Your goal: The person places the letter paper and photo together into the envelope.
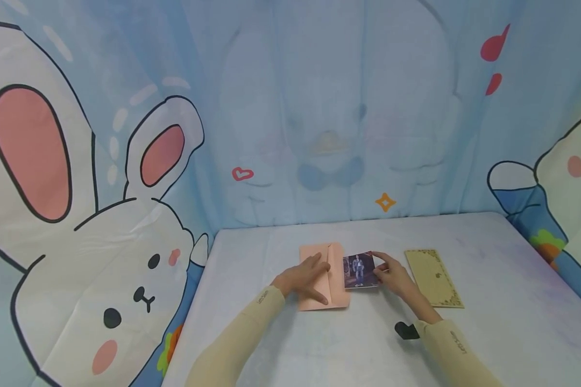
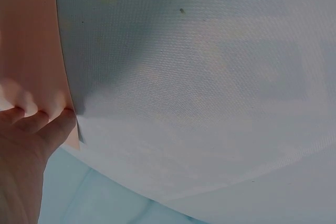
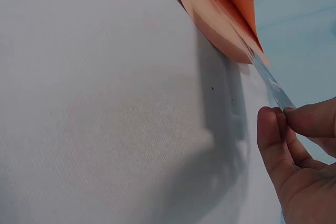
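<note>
The left hand rests, fingers spread, on the envelope on the counter; the right hand pinches the photo, left edge at the flap side. Keeping it square should spare the corners.

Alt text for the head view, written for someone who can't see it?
A person's right hand pinches a photo at the right edge of a pink envelope under the left hand. Further right, a yellow card lies on the pale table; a cartoon backdrop rises behind.
</note>
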Tool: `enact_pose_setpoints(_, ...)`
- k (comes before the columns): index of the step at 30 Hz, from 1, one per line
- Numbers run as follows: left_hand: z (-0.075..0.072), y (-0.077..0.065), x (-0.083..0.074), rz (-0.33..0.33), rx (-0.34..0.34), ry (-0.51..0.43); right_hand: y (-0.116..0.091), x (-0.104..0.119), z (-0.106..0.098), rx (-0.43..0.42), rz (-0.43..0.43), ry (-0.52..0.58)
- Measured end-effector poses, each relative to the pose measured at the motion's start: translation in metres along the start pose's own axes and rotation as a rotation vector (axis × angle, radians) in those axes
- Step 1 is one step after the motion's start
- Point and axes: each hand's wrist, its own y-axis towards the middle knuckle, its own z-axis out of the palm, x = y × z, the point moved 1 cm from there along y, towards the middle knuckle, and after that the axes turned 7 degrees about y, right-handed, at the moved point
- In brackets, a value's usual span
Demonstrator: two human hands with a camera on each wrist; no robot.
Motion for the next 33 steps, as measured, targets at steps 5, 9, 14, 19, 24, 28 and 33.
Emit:
enact_pose_setpoints(5, 0.000, 0.001, 0.001, 0.005, -0.005, 0.024, 0.001, -0.002, 0.004, 0.015, -0.013, 0.009)
enact_pose_setpoints(9, -0.001, 0.002, 0.001, 0.010, -0.004, 0.030, 0.003, -0.002, 0.007, 0.034, -0.018, 0.014)
enact_pose_setpoints(14, 0.000, 0.001, 0.001, 0.009, 0.001, 0.022, 0.003, 0.001, 0.015, 0.056, -0.017, 0.034)
enact_pose_setpoints(19, 0.001, 0.001, 0.001, 0.014, -0.002, 0.025, 0.001, 0.006, 0.022, 0.061, -0.006, 0.040)
enact_pose_setpoints(24, 0.000, 0.001, 0.000, -0.002, -0.004, 0.027, 0.002, 0.009, 0.028, 0.061, -0.022, 0.046)
enact_pose_setpoints(28, 0.000, 0.000, 0.000, -0.008, 0.003, 0.018, 0.004, 0.010, 0.032, 0.067, -0.017, 0.048)
enact_pose_setpoints(33, 0.000, -0.001, -0.001, -0.017, 0.022, 0.012, 0.008, 0.010, 0.036, 0.076, -0.011, 0.030)
